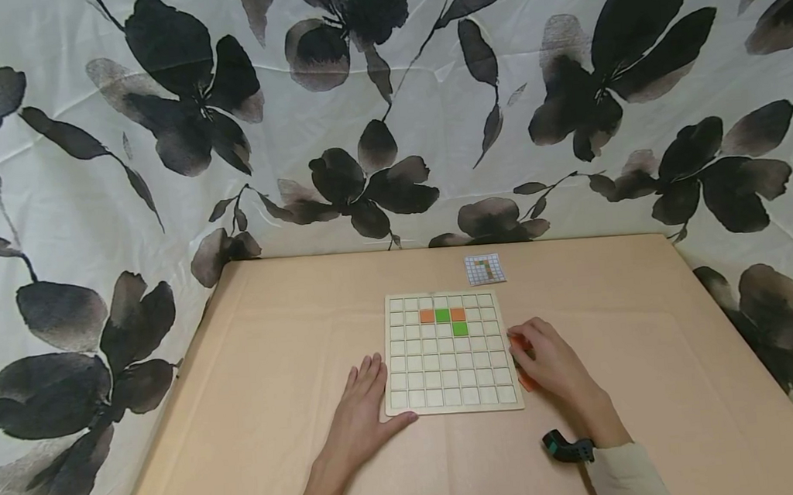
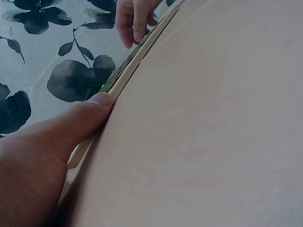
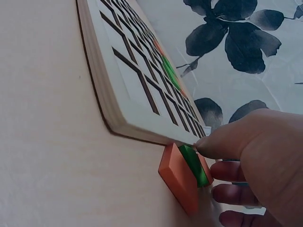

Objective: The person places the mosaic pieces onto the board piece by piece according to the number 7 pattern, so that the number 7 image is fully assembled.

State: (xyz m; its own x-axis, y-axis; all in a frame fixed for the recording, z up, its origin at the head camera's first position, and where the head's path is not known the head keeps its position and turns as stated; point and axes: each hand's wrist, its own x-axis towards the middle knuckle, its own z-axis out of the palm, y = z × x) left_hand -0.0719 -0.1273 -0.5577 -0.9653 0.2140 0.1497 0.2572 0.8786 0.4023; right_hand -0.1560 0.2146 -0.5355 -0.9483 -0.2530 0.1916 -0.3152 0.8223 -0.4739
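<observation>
A pale square grid board [image 1: 443, 395] lies on the table, with orange tiles [image 1: 427, 316] and green tiles [image 1: 460, 329] set in cells of its upper rows. My left hand [image 1: 362, 409] rests along the board's left side, fingers straight, the thumb [image 2: 101, 100] on its front edge. At the right side, my right hand [image 1: 552, 356] bends its fingers and thumb round an orange tile [image 3: 205, 164] close to the board. Beside that tile lie a green tile [image 3: 193, 165] and another orange tile [image 3: 177, 172], partly under the hand in the head view.
A small card [image 1: 485, 269] printed with a coloured grid pattern lies behind the board. The wooden table [image 1: 271, 343] carries everything. A white cloth [image 1: 456, 118] with dark flowers hangs behind it and surrounds its sides. Dark wrist cameras [image 1: 567, 447] are strapped to both wrists.
</observation>
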